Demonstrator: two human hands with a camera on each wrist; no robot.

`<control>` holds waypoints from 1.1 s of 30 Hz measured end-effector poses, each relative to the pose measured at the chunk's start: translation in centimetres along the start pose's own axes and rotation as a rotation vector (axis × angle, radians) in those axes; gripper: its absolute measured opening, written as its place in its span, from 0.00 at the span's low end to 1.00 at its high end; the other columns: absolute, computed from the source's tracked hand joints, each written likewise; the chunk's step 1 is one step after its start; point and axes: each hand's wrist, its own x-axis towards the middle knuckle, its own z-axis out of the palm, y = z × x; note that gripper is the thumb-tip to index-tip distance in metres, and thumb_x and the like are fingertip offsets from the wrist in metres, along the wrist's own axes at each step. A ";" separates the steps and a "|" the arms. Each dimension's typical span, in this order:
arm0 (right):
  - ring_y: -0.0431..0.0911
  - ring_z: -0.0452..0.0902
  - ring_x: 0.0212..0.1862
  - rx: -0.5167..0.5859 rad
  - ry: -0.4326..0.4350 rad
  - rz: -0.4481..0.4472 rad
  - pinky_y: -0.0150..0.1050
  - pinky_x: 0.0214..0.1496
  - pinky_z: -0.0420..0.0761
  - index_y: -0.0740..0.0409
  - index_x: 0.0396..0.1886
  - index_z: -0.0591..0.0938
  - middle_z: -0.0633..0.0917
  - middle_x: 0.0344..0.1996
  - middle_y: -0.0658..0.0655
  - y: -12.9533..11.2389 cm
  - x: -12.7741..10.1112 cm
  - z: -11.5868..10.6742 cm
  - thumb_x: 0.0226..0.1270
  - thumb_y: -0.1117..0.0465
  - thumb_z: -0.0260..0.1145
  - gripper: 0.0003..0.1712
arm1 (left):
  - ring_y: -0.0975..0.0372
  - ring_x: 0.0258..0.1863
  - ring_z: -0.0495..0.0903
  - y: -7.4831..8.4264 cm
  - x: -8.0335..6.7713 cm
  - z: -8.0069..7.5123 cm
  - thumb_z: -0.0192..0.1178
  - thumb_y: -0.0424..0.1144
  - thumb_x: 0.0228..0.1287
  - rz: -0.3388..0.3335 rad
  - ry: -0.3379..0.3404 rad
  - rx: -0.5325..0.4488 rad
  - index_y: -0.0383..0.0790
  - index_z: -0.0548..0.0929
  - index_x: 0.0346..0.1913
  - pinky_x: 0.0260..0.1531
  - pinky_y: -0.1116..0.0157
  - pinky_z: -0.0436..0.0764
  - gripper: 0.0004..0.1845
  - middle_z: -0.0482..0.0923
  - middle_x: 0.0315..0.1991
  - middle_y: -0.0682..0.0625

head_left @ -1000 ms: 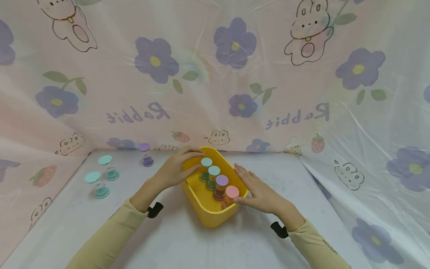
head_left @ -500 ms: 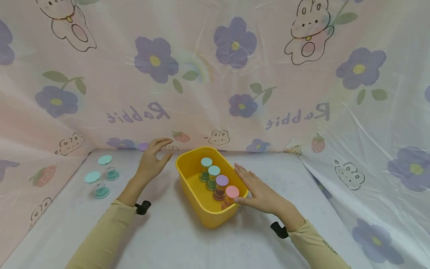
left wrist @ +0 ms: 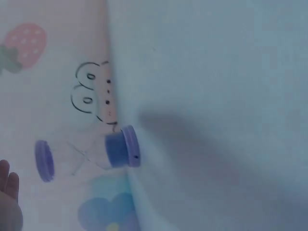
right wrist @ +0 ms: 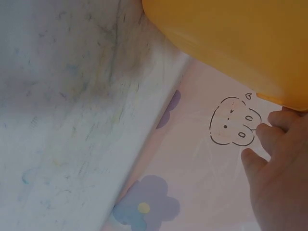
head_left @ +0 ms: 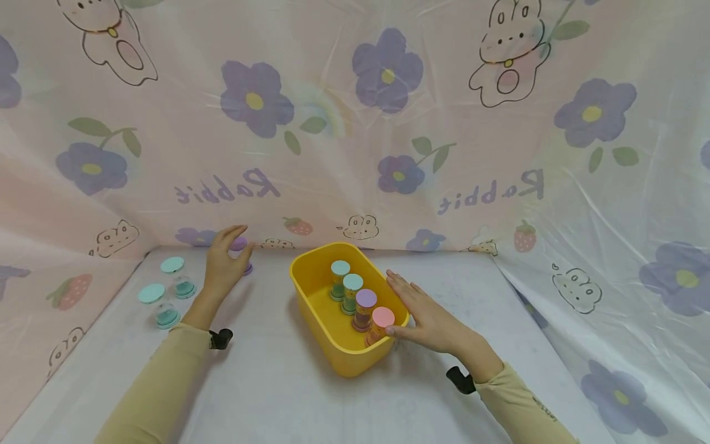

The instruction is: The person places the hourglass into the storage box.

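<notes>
White table [head_left: 288,394], floral backdrop. Four capped jars sitting in yellow bin [head_left: 324,320], frame centre. Left hand [head_left: 222,265] reaching purple jar [left wrist: 120,147], fingers loosely curling, nothing clamped. Right hand [head_left: 429,317] lying flat, bracing bin. Two teal jars [head_left: 166,314] waiting centre-left.

Left hand [head_left: 222,265] at purple jar [head_left: 241,254] — right hand [head_left: 429,317] against yellow bin [head_left: 310,280]

Two clear jars with teal contents [head_left: 167,316] [head_left: 185,287], far left on white table [head_left: 288,394]; teal lids [head_left: 152,292] [head_left: 172,264] beside them. Backdrop: pink floral rabbit-print sheet [head_left: 355,123].
</notes>
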 end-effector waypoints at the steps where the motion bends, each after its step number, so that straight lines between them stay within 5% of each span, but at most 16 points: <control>1: 0.51 0.42 0.84 0.000 0.001 0.001 0.60 0.83 0.47 0.56 0.86 0.49 0.48 0.85 0.51 0.0 0.0 0.0 0.71 0.38 0.68 0.57 | 0.36 0.69 0.68 -0.4 0.1 -0.1 0.69 0.29 0.67 -0.012 0.005 0.004 0.29 0.80 0.65 0.70 0.36 0.66 0.24 0.74 0.66 0.35; 7: 0.51 0.42 0.84 0.001 -0.005 0.014 0.58 0.83 0.46 0.56 0.86 0.49 0.48 0.85 0.51 -0.1 0.0 0.0 0.71 0.40 0.69 0.56 | 0.37 0.73 0.65 -2.0 0.3 -0.6 0.68 0.30 0.67 -0.092 -0.005 0.028 0.28 0.76 0.68 0.73 0.39 0.63 0.28 0.71 0.70 0.34; 15: 0.50 0.41 0.84 0.002 -0.008 0.015 0.58 0.84 0.46 0.56 0.86 0.49 0.47 0.85 0.50 -0.1 -0.1 -0.1 0.71 0.36 0.67 0.57 | 0.35 0.67 0.69 -2.8 0.1 -1.3 0.65 0.35 0.73 -0.201 -0.110 0.022 0.26 0.64 0.76 0.66 0.39 0.72 0.35 0.65 0.71 0.28; 25: 0.50 0.42 0.84 0.001 -0.005 0.006 0.58 0.84 0.46 0.59 0.85 0.50 0.47 0.85 0.51 -0.1 0.0 -0.1 0.71 0.36 0.67 0.57 | 0.34 0.67 0.69 -3.8 0.2 -1.2 0.60 0.42 0.78 -0.276 -0.205 0.053 0.21 0.58 0.77 0.66 0.41 0.74 0.38 0.63 0.70 0.23; 33: 0.49 0.41 0.84 0.006 -0.011 0.021 0.57 0.84 0.45 0.56 0.86 0.49 0.47 0.85 0.50 -0.1 0.0 -0.1 0.71 0.38 0.68 0.57 | 0.34 0.64 0.72 -3.8 0.2 -1.1 0.58 0.41 0.79 -0.282 -0.208 0.061 0.20 0.61 0.75 0.64 0.42 0.76 0.35 0.66 0.66 0.22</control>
